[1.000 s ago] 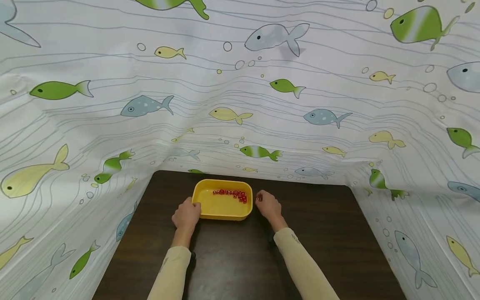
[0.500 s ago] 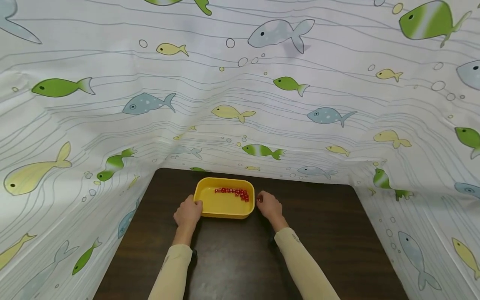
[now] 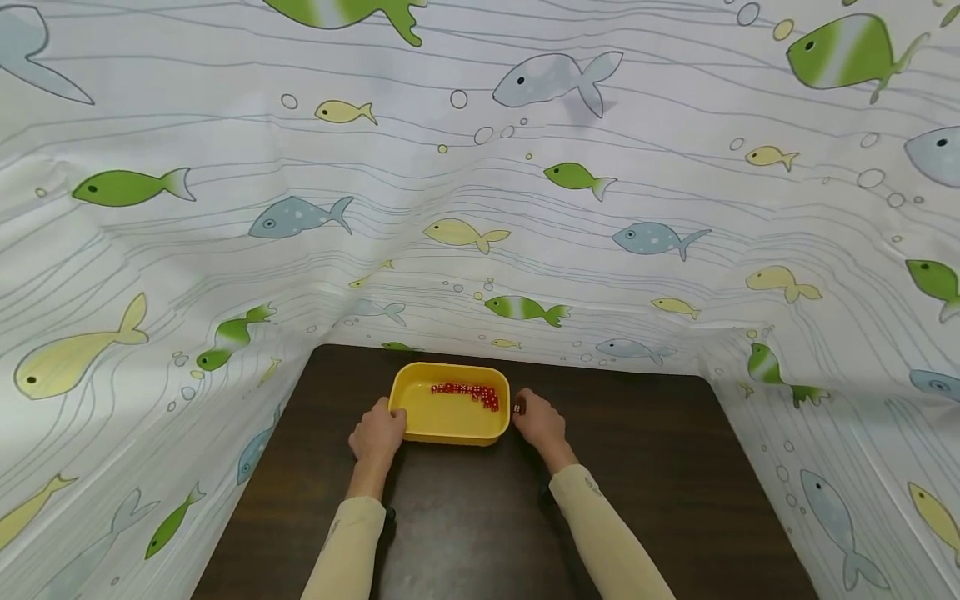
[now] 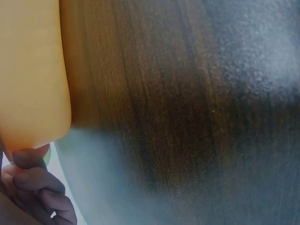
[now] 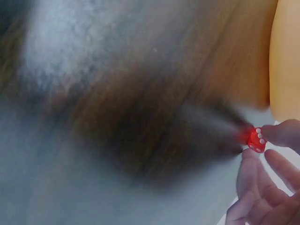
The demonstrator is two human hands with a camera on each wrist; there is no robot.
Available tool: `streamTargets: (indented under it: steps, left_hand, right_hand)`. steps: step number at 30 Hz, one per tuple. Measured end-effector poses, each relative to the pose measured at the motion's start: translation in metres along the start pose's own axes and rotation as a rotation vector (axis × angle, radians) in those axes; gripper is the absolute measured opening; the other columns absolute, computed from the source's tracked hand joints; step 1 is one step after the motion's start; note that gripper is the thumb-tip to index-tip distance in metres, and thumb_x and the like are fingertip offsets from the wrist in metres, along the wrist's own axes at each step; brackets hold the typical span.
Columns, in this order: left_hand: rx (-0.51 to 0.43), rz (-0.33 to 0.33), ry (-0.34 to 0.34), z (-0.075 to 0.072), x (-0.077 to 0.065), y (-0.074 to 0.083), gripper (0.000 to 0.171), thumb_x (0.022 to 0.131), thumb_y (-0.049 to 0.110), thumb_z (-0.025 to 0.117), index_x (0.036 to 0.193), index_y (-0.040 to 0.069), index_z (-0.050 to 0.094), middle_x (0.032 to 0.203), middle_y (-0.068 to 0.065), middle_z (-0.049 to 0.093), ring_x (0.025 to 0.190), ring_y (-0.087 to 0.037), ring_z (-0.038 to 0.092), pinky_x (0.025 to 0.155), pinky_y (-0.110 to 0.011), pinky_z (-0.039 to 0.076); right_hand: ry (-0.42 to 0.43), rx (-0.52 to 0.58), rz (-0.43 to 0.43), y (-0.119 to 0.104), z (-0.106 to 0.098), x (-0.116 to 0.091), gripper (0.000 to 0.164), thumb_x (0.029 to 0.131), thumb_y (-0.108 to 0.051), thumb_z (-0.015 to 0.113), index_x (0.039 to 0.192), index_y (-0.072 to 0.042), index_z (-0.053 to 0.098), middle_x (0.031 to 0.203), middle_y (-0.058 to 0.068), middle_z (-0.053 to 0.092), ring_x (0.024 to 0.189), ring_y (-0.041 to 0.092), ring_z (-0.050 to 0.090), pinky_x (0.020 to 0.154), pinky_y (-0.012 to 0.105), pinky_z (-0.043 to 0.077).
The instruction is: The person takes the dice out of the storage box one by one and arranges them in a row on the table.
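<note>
A yellow tray (image 3: 442,427) stands near the far edge of the dark table, with several red dice (image 3: 483,394) gathered along its back and right side. At the tray's left wall my left hand (image 3: 377,429) grips the rim, thumb over the edge; the left wrist view shows its curled fingers (image 4: 40,180) under the tray's end. Just right of the tray, my right hand (image 3: 542,421) pinches one red die (image 5: 256,139) with white pips between thumb and fingertips, low by the table top. The tray's wall (image 5: 287,61) is beside it in the right wrist view.
The dark wood-grain table (image 3: 465,525) extends to both sides and toward me. A white fish-print sheet (image 3: 480,183) rises behind the table and along its left and right sides.
The head view has shifted slightly. The die at my right fingertips shows more clearly than a second ago. My left hand keeps its grip on the tray, which stays in place.
</note>
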State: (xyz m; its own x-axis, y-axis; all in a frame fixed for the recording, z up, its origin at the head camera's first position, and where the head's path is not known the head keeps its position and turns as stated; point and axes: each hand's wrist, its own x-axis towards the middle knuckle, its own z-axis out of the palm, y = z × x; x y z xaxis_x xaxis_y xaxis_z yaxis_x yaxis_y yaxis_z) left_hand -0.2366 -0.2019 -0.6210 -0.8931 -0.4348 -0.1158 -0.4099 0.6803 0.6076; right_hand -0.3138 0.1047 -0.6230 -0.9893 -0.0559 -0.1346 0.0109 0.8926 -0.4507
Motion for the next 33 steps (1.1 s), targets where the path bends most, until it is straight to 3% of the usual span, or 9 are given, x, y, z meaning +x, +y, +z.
streamTargets:
  steps: [6,13,20,33]
  left_hand:
    - [0.004,0.008,-0.014,-0.001,0.002,0.006,0.044,0.104,0.031,0.048,0.135,0.003,0.06,0.09,-0.017,0.067,0.07,-0.032,0.062,0.069,-0.052,0.049]
    - [0.005,0.004,-0.029,0.001,-0.005,-0.001,0.049,0.105,0.03,0.049,0.146,0.003,0.053,0.092,-0.018,0.067,0.071,-0.033,0.061,0.069,-0.053,0.049]
    - [-0.006,0.001,-0.04,0.0,-0.005,-0.002,0.049,0.105,0.03,0.05,0.146,0.003,0.052,0.089,-0.016,0.064,0.07,-0.032,0.059,0.068,-0.05,0.047]
    - [-0.026,0.015,-0.058,-0.004,-0.008,0.003,0.047,0.104,0.028,0.05,0.144,0.002,0.053,0.084,-0.013,0.061,0.067,-0.029,0.056,0.065,-0.043,0.042]
  right_hand:
    - [0.009,0.009,0.06,0.002,-0.009,0.002,0.046,0.098,-0.034,0.075,0.139,-0.017,0.065,0.115,0.008,0.077,0.093,0.03,0.071,0.092,0.059,0.055]
    - [-0.04,0.073,0.04,0.004,-0.008,-0.009,0.051,0.098,-0.024,0.077,0.144,-0.01,0.062,0.111,0.012,0.075,0.083,0.026,0.069,0.08,0.051,0.059]
    - [-0.061,0.068,0.081,0.002,-0.013,-0.007,0.054,0.095,-0.022,0.08,0.143,-0.007,0.061,0.134,0.019,0.071,0.097,0.033,0.07,0.096,0.058,0.058]
    - [-0.016,0.102,0.062,-0.005,-0.034,-0.004,0.045,0.095,-0.01,0.074,0.139,-0.006,0.065,0.131,0.019,0.072,0.097,0.031,0.068,0.095,0.055,0.059]
